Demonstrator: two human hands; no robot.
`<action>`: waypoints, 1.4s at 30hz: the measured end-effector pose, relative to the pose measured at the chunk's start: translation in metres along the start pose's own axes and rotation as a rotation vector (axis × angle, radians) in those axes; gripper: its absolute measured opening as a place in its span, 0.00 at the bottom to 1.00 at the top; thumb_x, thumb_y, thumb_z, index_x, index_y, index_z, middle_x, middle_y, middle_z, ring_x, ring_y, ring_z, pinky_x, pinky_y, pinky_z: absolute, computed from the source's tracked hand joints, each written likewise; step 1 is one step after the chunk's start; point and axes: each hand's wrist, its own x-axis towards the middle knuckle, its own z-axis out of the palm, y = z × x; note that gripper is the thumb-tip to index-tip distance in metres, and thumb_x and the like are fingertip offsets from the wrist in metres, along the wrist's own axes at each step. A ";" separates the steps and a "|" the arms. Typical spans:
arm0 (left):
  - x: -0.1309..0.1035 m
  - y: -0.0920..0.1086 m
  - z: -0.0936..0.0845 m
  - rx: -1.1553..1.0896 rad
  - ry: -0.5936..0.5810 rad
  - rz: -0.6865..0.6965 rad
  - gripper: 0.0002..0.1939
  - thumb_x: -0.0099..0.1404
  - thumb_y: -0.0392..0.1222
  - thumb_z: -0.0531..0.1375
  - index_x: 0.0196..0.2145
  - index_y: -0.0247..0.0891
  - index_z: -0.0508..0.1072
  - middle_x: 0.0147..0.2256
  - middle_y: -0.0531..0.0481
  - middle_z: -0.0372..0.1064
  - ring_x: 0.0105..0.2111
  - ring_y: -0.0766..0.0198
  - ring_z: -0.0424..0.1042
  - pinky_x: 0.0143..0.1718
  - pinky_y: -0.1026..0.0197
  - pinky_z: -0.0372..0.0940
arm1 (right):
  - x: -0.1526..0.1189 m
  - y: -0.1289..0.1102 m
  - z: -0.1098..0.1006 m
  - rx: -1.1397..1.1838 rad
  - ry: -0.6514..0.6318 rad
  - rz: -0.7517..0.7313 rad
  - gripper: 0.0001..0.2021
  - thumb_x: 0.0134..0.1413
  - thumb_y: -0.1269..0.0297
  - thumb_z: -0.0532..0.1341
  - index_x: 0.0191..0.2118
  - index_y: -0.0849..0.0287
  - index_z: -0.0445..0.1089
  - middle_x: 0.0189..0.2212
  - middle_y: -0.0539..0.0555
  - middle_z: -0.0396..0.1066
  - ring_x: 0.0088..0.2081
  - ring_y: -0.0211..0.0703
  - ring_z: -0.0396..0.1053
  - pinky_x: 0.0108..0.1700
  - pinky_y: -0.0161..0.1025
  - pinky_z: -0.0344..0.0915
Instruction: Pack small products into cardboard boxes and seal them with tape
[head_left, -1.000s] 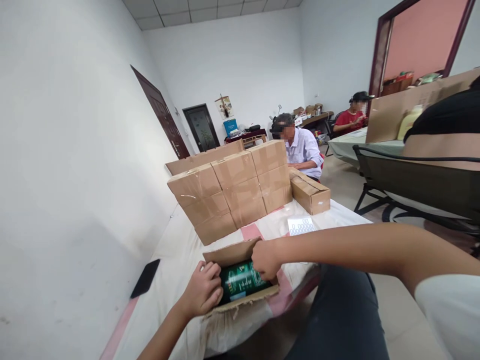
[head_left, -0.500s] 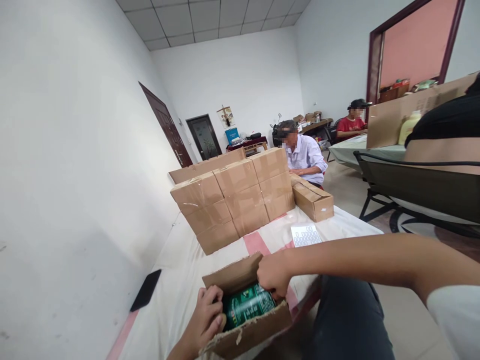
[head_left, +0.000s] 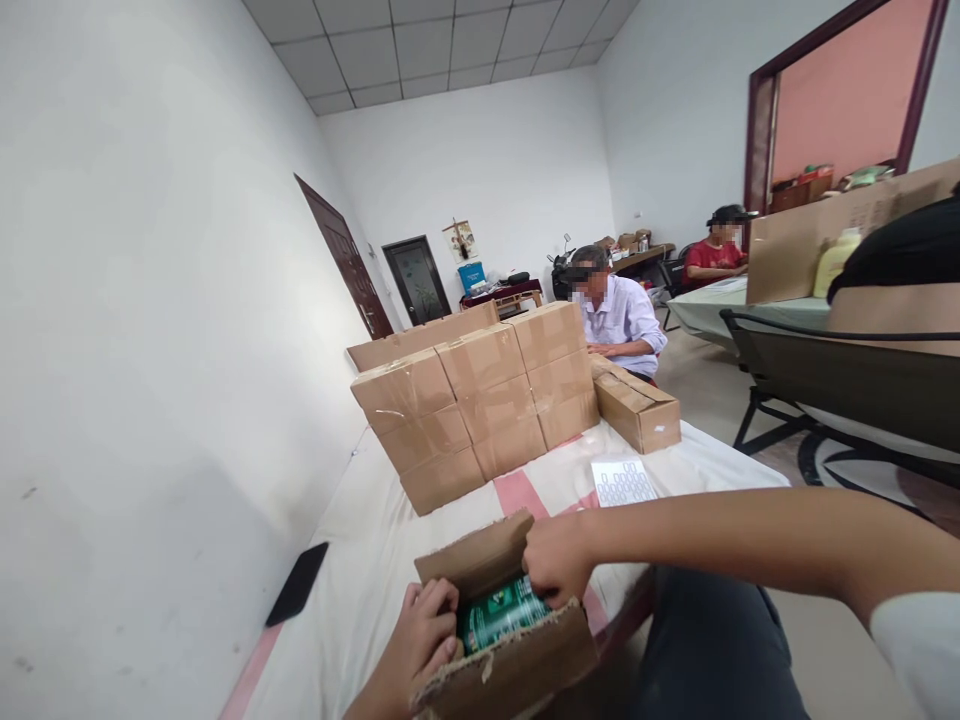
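Note:
An open cardboard box (head_left: 517, 672) with rough torn edges stands at the near side of the cloth-covered table. Inside it lies a green printed container (head_left: 501, 612). My left hand (head_left: 429, 628) wraps its bent fingers over the box's left end, beside the container. At the opposite end my right hand (head_left: 556, 560) reaches down into the box, its fingers curled against the right wall and next to the container; the fingertips are hidden, so what they grip cannot be made out.
Stacked, taped cartons (head_left: 480, 400) stand behind the box, a long carton (head_left: 637, 405) to their right. A printed sheet (head_left: 622, 482) and a black flat object (head_left: 297, 584) lie on the table (head_left: 352, 610). A person (head_left: 619, 315) sits beyond.
The camera view has shifted slightly, so the scene sits a little lower and further right. Both hands stay at the box; my right hand covers slightly more of the green container.

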 end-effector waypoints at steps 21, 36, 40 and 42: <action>0.004 -0.007 0.003 0.081 -0.002 -0.005 0.28 0.75 0.53 0.38 0.27 0.37 0.67 0.39 0.44 0.64 0.40 0.56 0.62 0.42 0.50 0.52 | -0.013 0.012 0.007 -0.123 0.242 -0.006 0.12 0.58 0.55 0.60 0.31 0.56 0.75 0.33 0.52 0.73 0.20 0.37 0.60 0.22 0.41 0.41; 0.034 -0.023 -0.007 -0.009 -0.049 -0.045 0.25 0.76 0.50 0.42 0.27 0.38 0.68 0.39 0.47 0.68 0.41 0.58 0.64 0.44 0.50 0.53 | -0.031 0.025 0.007 0.160 0.478 0.208 0.13 0.65 0.62 0.54 0.29 0.59 0.67 0.33 0.51 0.63 0.28 0.37 0.58 0.30 0.38 0.55; 0.028 -0.022 0.001 -0.055 0.037 -0.043 0.25 0.75 0.51 0.40 0.30 0.38 0.67 0.43 0.44 0.69 0.44 0.56 0.65 0.47 0.48 0.54 | -0.033 0.017 0.020 0.172 0.570 0.190 0.15 0.66 0.55 0.54 0.33 0.59 0.70 0.37 0.54 0.65 0.35 0.41 0.62 0.35 0.39 0.58; 0.022 -0.024 0.008 -0.080 0.064 -0.049 0.25 0.75 0.53 0.40 0.30 0.38 0.66 0.44 0.43 0.69 0.45 0.55 0.65 0.49 0.47 0.55 | -0.030 0.016 0.026 0.205 0.654 0.189 0.16 0.66 0.55 0.54 0.33 0.59 0.71 0.38 0.56 0.65 0.39 0.44 0.63 0.40 0.41 0.60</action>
